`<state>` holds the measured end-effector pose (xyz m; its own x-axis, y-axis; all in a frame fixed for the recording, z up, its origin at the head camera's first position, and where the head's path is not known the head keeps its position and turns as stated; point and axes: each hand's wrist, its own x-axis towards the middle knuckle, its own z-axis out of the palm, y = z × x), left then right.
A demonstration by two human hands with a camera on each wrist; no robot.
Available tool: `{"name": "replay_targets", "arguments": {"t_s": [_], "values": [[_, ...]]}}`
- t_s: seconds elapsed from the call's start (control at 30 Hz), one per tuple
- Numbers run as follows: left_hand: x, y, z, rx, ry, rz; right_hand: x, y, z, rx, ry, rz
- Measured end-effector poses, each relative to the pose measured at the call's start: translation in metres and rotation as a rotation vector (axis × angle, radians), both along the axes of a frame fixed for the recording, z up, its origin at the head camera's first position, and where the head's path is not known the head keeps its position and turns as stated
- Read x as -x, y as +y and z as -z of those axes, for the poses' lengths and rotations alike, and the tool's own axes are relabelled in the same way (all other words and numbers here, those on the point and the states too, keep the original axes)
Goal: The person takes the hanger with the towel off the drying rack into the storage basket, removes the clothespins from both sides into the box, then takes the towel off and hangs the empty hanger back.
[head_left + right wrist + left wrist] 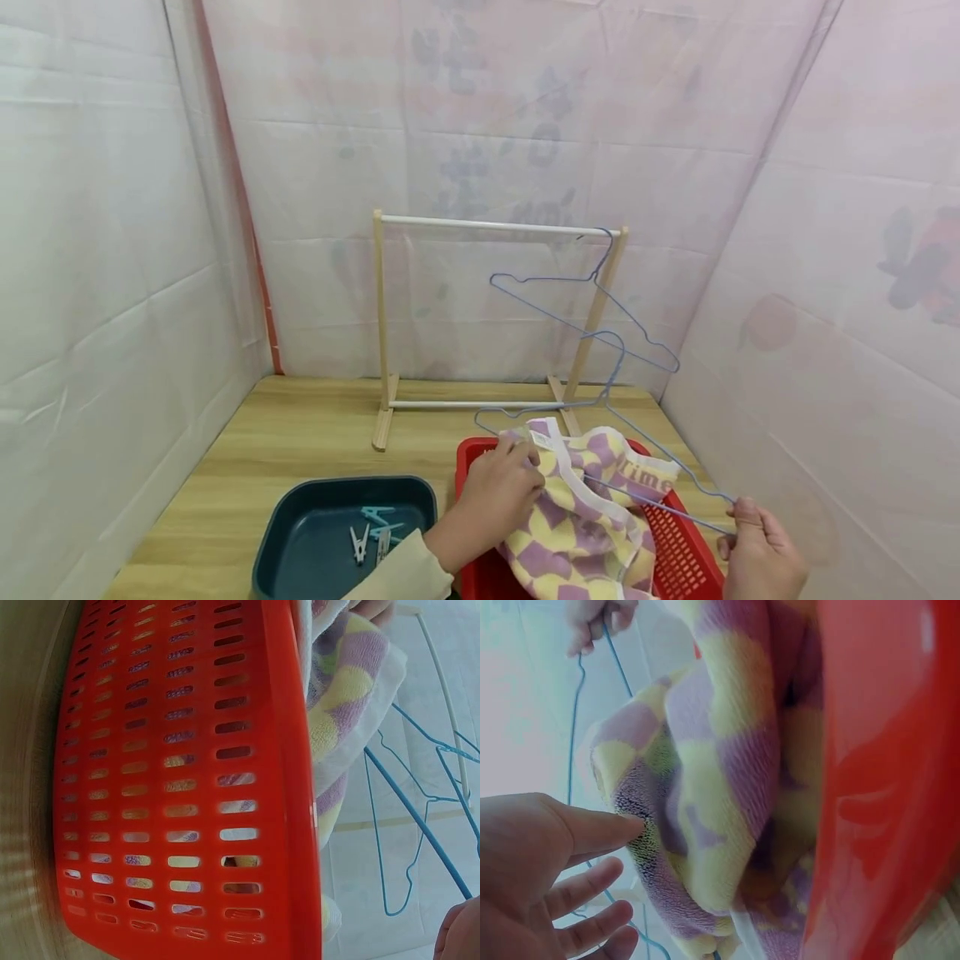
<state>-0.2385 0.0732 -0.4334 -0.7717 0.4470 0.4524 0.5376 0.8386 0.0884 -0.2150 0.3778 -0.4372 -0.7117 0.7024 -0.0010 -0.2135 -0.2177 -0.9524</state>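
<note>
In the head view, a blue wire hanger [617, 410] is held at its right end by my right hand [765, 554], the thumb and fingers pinching the corner. A plush towel [573, 533], patterned in yellow and purple with white edging, lies partly across the hanger's lower bar. My left hand [501, 483] is at the towel's upper left; the left wrist view has its thumb and forefinger pinching the fabric [641, 847], other fingers loosely bent. Below, the red perforated basket [180, 750] contains the towel's lower part. The hanger's left end is partly hidden behind the towel.
A second blue hanger [543, 308] hangs from the top bar of a white and wooden rack [480, 223] behind. Left of the basket, a dark green tray [300, 533] contains several clothespins [360, 543]. White sheeting [97, 292] encloses the wooden table [225, 475].
</note>
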Motion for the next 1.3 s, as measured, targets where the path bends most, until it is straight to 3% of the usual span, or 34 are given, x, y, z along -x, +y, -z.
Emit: {"name": "replay_targets", "arguments": {"t_s": [0.13,0.33,0.47,0.57,0.67,0.77,0.87,1.07,1.2,1.3], "values": [[-0.012,0.003,-0.002,0.025,-0.003,0.004,0.003,-0.002,-0.001,0.010,0.009,-0.001],[-0.023,0.014,0.000,0.149,0.026,0.034,0.002,-0.004,-0.001,-0.016,-0.044,-0.007],[-0.028,0.019,0.004,0.146,0.060,0.056,0.002,-0.004,0.001,-0.020,-0.017,-0.005],[-0.030,0.019,0.005,0.140,-0.018,0.080,0.003,-0.004,0.001,-0.018,-0.004,0.005],[-0.030,0.020,0.007,0.125,-0.176,0.091,0.004,-0.004,0.000,-0.016,0.000,0.012],[-0.028,0.021,0.008,0.081,-0.328,0.066,0.005,-0.003,-0.002,-0.004,-0.004,0.018],[-0.028,0.019,0.008,0.042,-0.413,0.037,0.005,-0.003,-0.005,0.015,0.006,0.017],[-0.031,0.010,0.006,0.035,-0.404,0.022,0.004,0.002,-0.012,0.039,0.044,0.018],[-0.031,0.004,0.006,0.050,-0.463,-0.001,0.003,0.004,-0.017,0.004,0.031,0.029],[-0.030,-0.001,0.005,0.087,-0.513,-0.012,0.004,0.005,-0.019,-0.001,0.076,0.037]]}}
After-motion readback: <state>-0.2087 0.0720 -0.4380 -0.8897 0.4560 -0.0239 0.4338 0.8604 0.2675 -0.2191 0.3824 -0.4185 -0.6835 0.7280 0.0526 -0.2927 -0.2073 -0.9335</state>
